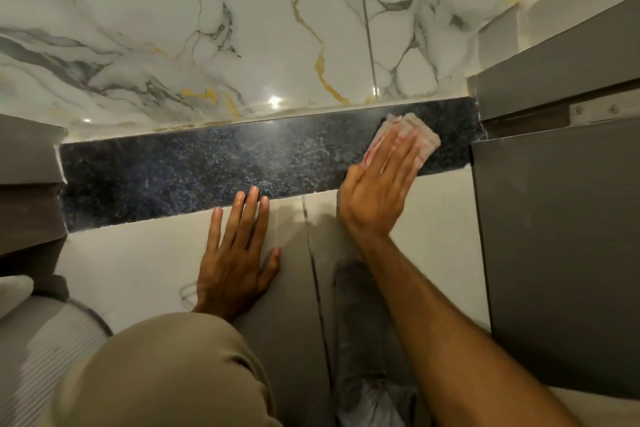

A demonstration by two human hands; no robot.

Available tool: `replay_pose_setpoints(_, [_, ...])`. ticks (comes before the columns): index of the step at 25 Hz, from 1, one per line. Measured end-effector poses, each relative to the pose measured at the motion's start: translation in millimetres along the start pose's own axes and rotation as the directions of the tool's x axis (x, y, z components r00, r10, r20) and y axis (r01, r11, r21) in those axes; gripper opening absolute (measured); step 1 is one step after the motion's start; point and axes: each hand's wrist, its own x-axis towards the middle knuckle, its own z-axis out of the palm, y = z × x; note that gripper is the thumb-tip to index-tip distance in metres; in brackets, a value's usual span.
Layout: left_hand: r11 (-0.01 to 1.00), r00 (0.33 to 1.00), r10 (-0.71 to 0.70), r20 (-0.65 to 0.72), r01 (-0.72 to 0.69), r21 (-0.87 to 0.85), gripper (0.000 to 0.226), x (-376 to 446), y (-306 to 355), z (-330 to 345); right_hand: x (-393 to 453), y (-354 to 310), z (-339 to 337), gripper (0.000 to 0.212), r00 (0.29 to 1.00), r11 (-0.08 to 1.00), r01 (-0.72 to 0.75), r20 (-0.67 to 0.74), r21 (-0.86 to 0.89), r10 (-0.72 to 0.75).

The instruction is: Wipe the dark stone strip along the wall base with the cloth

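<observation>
A dark speckled stone strip [207, 170] runs across the view between the marble wall and the pale floor. At its right end lies a folded white cloth with pink marks [420, 130]. My right hand [377, 184] presses flat on the cloth, fingers spread over it and pointing up-right. My left hand [235, 253] rests flat on the floor tile just below the strip, fingers apart, fingertips touching the strip's lower edge, holding nothing.
White marble wall with grey and gold veins [242, 28] rises behind the strip. A grey cabinet [554, 236] bounds the strip at the right, a grey ledge [27, 184] at the left. My bent knee in tan trousers [166, 374] fills the lower left.
</observation>
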Motion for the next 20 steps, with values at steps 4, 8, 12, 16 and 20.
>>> replay_pose_setpoints(4, [0.999,1.000,0.021,-0.004,-0.020,0.026,0.081,6,3,3,17,-8,13,0.077,0.949,0.952,0.307,0.066,0.022,-0.308])
replay_pose_setpoints(8, [1.000,1.000,-0.009,-0.011,0.009,-0.004,0.080,20,25,0,-18,32,4,0.069,1.000,1.000,0.015,0.027,-0.010,-0.014])
replay_pose_setpoints(12, [1.000,1.000,-0.009,-0.019,0.009,-0.014,0.080,23,28,3,66,24,-1,0.078,0.983,0.983,-0.180,0.052,0.033,0.178])
replay_pose_setpoints(16, [1.000,1.000,-0.005,-0.023,0.005,-0.016,0.079,23,28,3,35,31,7,0.072,0.990,0.992,0.126,0.068,0.021,-0.127])
replay_pose_setpoints(20, [1.000,1.000,-0.012,-0.018,0.011,-0.027,0.080,22,29,2,29,52,2,0.069,0.974,0.972,-0.227,0.009,0.052,0.227])
